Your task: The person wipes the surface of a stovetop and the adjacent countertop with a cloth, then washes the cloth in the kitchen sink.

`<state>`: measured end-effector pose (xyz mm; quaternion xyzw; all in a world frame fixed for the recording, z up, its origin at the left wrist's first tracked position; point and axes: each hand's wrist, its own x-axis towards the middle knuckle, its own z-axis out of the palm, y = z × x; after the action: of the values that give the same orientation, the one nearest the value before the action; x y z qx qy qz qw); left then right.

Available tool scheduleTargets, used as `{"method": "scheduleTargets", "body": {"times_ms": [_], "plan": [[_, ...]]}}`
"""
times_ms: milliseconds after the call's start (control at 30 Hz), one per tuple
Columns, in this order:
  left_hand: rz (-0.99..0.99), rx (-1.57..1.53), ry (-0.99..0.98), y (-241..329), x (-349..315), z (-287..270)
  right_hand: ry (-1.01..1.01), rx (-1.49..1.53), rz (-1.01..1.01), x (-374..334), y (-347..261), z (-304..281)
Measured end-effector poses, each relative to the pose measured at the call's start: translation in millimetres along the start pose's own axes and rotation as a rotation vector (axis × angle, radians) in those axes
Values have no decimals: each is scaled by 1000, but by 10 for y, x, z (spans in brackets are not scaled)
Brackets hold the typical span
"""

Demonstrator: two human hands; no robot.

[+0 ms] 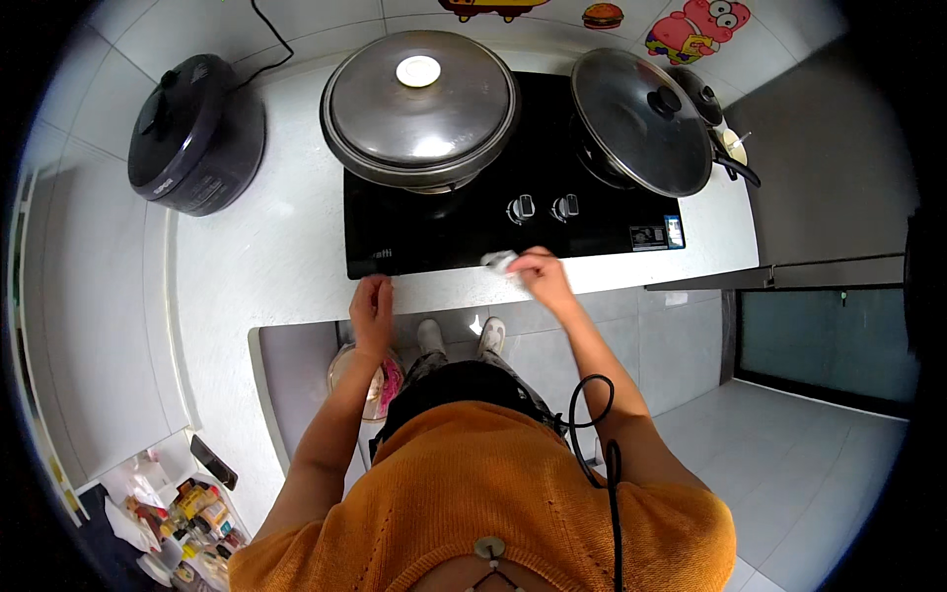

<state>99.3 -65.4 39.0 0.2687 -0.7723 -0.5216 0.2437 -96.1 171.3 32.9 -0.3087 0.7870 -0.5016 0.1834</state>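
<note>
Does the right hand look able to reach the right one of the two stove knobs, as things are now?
Probably yes: nothing visible stands between the right hand and the right knob. The crumpled whitish cloth or tissue it holds might hinder gripping.

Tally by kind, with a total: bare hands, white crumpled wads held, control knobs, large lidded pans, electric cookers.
Hands: 2 (left hand, right hand)
White crumpled wad: 1
Control knobs: 2
Large lidded pans: 2
Electric cooker: 1
Total: 8
</note>
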Motion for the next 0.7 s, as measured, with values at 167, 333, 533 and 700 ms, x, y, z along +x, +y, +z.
{"method": "scheduleTargets", "body": {"times_ms": [167,333,533,700], "plan": [[184,256,-1,160,231,-174,212,-248,96,-48,173,-198],[240,602,-192,169,404,-283,46,-538,-70,197,51,353],[376,665,-241,-22,559,-393,-160,-458,-228,317,-451,1010],[335,646,-270,-86,611,-517,-391,-306,-331,138,-403,1186]]}}
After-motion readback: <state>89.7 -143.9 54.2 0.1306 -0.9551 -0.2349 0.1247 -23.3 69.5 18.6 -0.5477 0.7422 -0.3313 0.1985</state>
